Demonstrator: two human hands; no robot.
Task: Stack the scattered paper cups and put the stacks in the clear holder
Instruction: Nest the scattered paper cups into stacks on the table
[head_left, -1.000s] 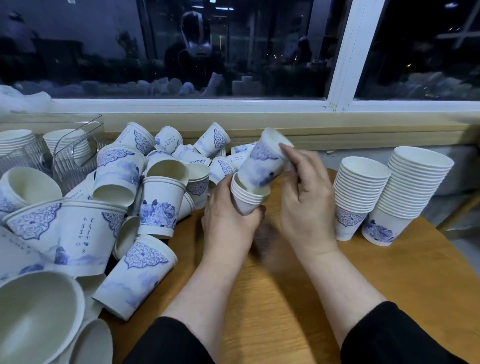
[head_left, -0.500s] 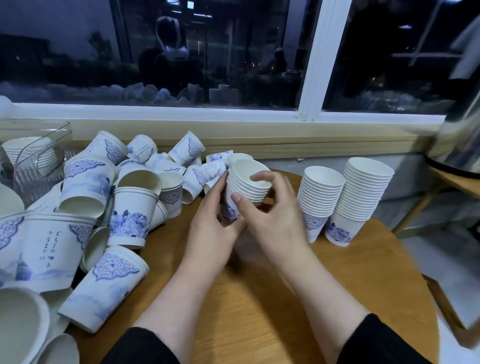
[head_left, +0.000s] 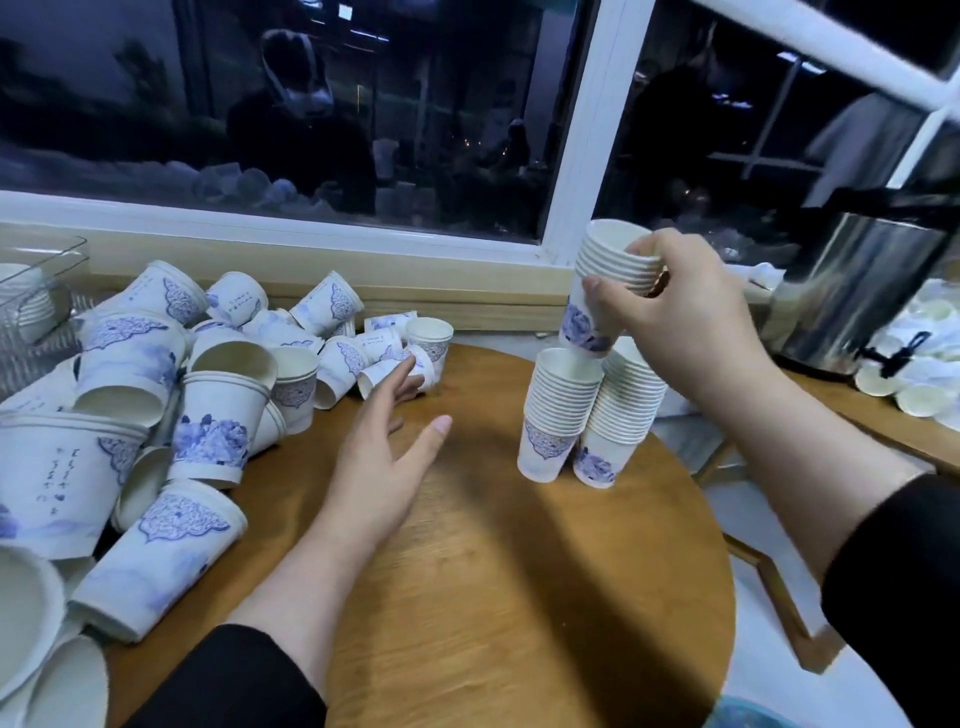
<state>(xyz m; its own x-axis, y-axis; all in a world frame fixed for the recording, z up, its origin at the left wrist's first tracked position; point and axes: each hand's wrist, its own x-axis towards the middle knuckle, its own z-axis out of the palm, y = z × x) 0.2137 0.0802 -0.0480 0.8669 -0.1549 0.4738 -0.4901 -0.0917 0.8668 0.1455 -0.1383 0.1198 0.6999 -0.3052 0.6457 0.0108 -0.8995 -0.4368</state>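
The small stack (head_left: 608, 291) is pinched upright in the right hand (head_left: 680, 317), just above the two standing stacks (head_left: 561, 410) at 6 o'clock. Left fingers (head_left: 400, 374) are spread wide, touching loose cups (head_left: 415, 348) at 12 o'clock.

Scattered cups (head_left: 218, 395) lie left of two stacks (head_left: 592, 415).

left hand (head_left: 382, 457) bare, no rings | right hand (head_left: 685, 317) bare too | black long sleeves pushed up both forearms, cuffs down at 5 and 7 o'clock
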